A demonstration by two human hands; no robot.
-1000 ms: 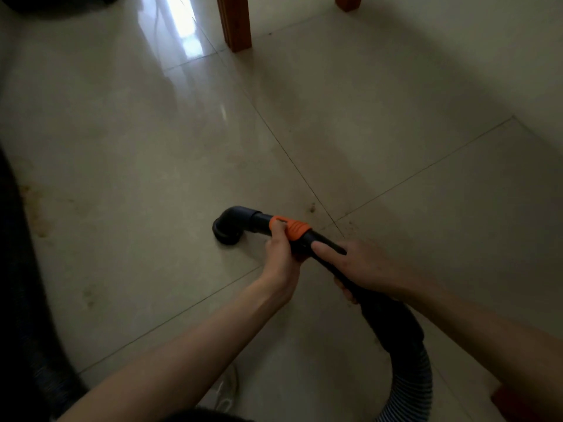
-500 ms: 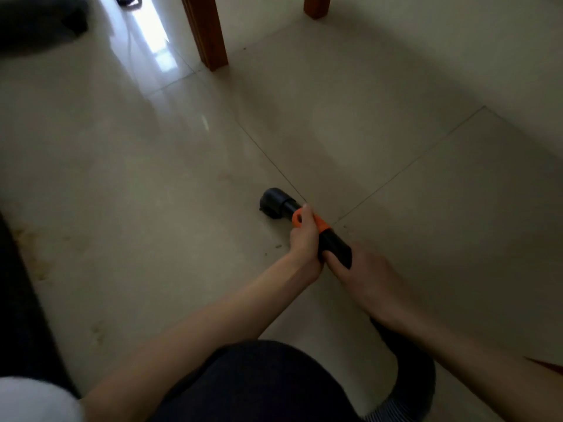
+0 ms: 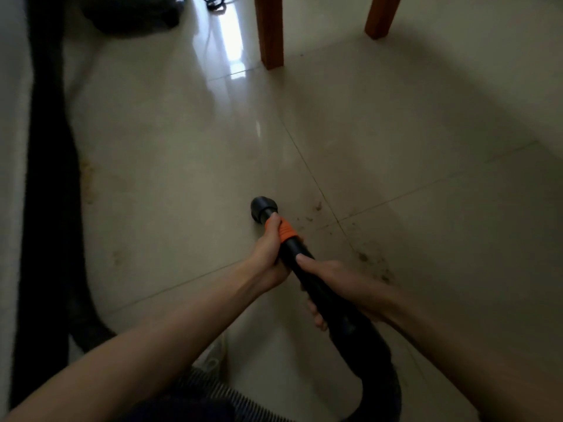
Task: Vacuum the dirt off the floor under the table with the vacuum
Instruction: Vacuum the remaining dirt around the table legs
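Note:
The black vacuum wand has an orange collar and a round black nozzle resting on the pale tiled floor. My left hand grips the wand at the orange collar. Further back, my right hand is wrapped around the black tube. Brown dirt specks lie on the tiles to the right of the wand, near a grout line. More crumbs sit just right of the nozzle.
Two wooden table legs stand at the far side. A dark strip runs down the left edge. A dark object and a cable lie at top left. The ribbed hose curls below my arms.
The view has tilted up, showing more of the table legs. The nozzle has shifted slightly left and away, leaving dirt specks visible to its right. Both hands keep their grip.

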